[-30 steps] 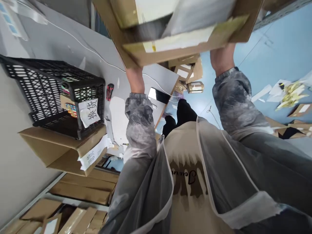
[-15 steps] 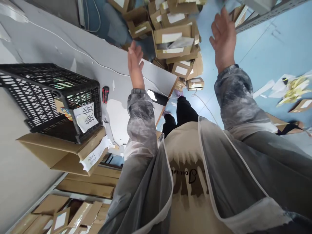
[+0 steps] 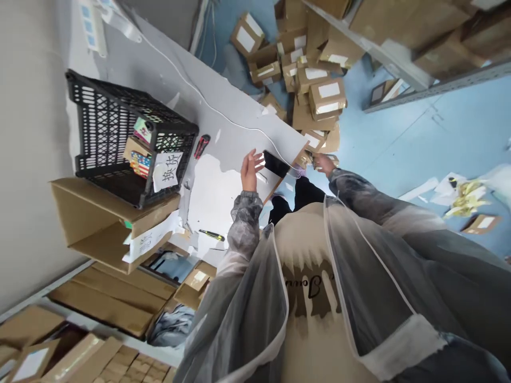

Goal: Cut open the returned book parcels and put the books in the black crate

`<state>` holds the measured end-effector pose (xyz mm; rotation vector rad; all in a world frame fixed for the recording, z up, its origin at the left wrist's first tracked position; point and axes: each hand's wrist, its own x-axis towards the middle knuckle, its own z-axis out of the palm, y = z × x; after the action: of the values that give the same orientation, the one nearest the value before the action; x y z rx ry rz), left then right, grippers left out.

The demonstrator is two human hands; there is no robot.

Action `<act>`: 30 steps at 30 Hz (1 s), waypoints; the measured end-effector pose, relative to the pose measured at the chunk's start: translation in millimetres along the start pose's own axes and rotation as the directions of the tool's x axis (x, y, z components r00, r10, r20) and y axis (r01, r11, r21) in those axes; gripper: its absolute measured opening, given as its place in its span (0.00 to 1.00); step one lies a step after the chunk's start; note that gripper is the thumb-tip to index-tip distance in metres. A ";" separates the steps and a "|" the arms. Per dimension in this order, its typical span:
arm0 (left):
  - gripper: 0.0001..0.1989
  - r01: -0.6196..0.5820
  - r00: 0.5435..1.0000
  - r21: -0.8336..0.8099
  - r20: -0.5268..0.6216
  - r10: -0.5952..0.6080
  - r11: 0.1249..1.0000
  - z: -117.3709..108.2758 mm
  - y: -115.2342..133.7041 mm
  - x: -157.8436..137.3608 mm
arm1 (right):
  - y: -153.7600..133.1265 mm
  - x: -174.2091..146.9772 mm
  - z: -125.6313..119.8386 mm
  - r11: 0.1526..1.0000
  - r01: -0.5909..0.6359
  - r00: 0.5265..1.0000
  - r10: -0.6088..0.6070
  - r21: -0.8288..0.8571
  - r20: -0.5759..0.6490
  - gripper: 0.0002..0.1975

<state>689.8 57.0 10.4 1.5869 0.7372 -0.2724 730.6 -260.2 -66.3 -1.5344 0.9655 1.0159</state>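
Observation:
My left hand (image 3: 250, 169) is open above the white tabletop (image 3: 211, 183), fingers apart, just left of a black phone-like device (image 3: 276, 164). It holds nothing. Past the table's corner, my right hand (image 3: 325, 164) points leftward, low in front of my body. Its fingers look parted, with nothing visible in them. Behind that hand, a small taped cardboard box (image 3: 334, 158) on the floor is partly covered. A red-and-black box cutter (image 3: 202, 146) and a yellow-and-black utility knife (image 3: 212, 235) lie on the table.
A black plastic crate (image 3: 131, 96) holding small boxes stands beside an open carton (image 3: 96, 223). A white cable (image 3: 223, 117) crosses the table. Cardboard boxes (image 3: 327, 98) are piled on the floor beyond. A metal shelf (image 3: 435, 90) stands upper right; boxes fill another shelf lower left.
Both hands have come back toward my body; the right one has dropped down and left to near the small box. My view has shifted, bringing the yellow knife and more shelving into sight.

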 end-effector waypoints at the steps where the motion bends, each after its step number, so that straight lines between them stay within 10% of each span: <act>1: 0.49 0.009 1.000 -0.012 -0.006 -0.009 1.000 -4.8 -5.6 -15.6 | 2.8 -10.8 11.1 0.998 -0.055 0.998 0.056 -0.008 0.011 0.15; 12: 0.33 0.192 0.964 -0.295 -0.123 -0.237 0.936 -31.2 -96.0 -145.9 | -6.2 -65.1 106.1 0.908 0.063 0.969 0.043 -0.414 0.242 0.08; 20: 0.28 0.035 0.970 -0.503 -0.190 -0.150 0.864 -81.8 -172.1 -203.8 | -16.6 -98.2 182.4 0.786 0.322 0.940 -0.197 -0.529 0.279 0.12; 30: 0.23 -0.134 0.816 -0.704 -0.478 -0.325 0.698 -190.6 -299.6 -328.2 | 188.6 -179.6 361.2 0.364 0.452 0.867 0.033 -0.814 0.496 0.14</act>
<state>213.7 139.0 -9.1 0.8387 1.2250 0.4261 448.7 78.4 -2.4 -2.0810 -0.3030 1.7590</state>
